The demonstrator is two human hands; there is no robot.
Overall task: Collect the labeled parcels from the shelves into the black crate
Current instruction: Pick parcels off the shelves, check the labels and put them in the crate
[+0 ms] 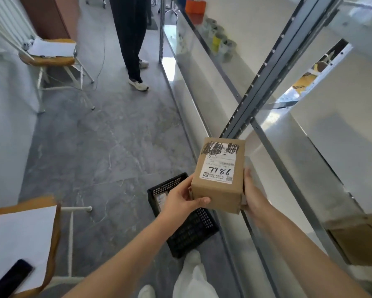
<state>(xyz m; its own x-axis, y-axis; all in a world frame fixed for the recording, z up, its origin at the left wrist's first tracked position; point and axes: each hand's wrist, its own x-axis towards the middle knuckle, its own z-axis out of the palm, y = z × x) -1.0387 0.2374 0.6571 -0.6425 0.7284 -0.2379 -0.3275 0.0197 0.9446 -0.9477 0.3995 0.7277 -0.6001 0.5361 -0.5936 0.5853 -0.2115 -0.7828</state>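
Grey marbled floor point(99, 147), white wall point(4, 130) on the left, wooden chair point(51, 60), metal shelving point(245, 108) right

Parcel point(218, 183) above crate point(193, 233) — shelves point(288, 168) right
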